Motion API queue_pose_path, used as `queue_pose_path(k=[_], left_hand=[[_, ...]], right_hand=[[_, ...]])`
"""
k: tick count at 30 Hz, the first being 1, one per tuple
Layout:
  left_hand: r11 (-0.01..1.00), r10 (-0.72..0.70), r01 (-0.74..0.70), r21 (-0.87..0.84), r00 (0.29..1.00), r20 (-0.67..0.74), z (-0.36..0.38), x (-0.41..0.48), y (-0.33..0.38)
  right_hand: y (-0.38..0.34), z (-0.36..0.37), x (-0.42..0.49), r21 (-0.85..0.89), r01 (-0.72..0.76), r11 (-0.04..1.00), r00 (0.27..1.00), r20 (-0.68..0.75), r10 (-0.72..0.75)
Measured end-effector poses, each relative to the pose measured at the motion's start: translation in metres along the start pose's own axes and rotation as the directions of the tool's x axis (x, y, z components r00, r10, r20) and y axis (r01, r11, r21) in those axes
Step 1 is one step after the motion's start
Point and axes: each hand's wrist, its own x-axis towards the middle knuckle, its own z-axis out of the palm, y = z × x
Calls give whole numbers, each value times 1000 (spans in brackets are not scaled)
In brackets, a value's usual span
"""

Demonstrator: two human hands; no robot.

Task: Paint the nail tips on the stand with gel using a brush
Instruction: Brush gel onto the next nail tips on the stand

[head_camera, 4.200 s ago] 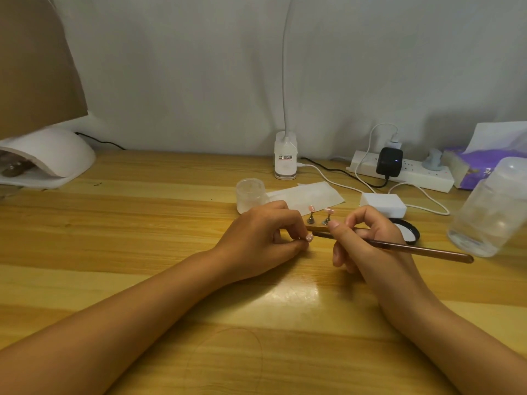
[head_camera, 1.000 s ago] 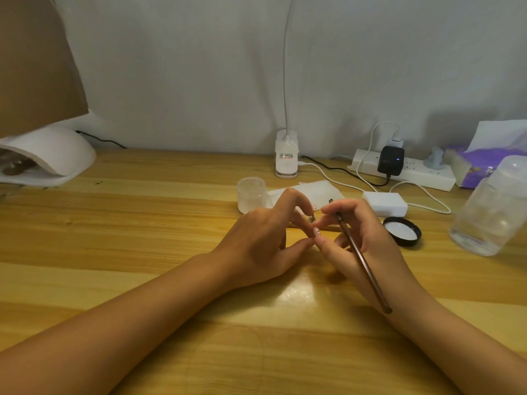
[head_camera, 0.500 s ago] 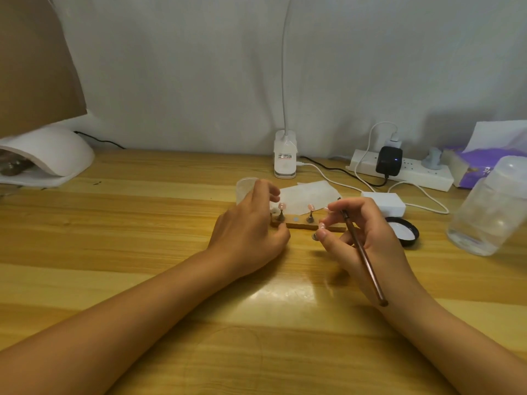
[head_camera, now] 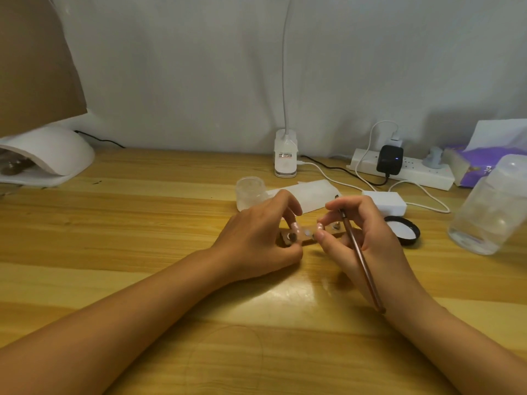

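Wooden tabletop (head_camera: 119, 252) lay under our forearms. Our right hand (head_camera: 368, 240) had its grip around the brush (head_camera: 360, 259), handle slanting back toward the wrist. Our left hand (head_camera: 256, 243) pinched the near end of the stand (head_camera: 306, 233), which lay blurred between both hands with its nail tips (head_camera: 295, 226). Beyond sat a black lid (head_camera: 403, 229), a clear jar (head_camera: 250, 193) and a power strip (head_camera: 413, 172).
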Motion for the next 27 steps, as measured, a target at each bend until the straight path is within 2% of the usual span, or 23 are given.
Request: queue_pose_path(k=[5,20,27], left_hand=[[990,118,-118,78,993,-1,0,-4,4],[987,138,-136,89,990,-20,1,-4,4],[984,141,-138,109,990,-20,1,-4,4]], right_hand=[[-3,1,-3,-85,44,995,999,11,-43],[-5,1,-5,-160,34,987,999,32,-29],[-6,0,-4,-143,8,990,999,44,-2]])
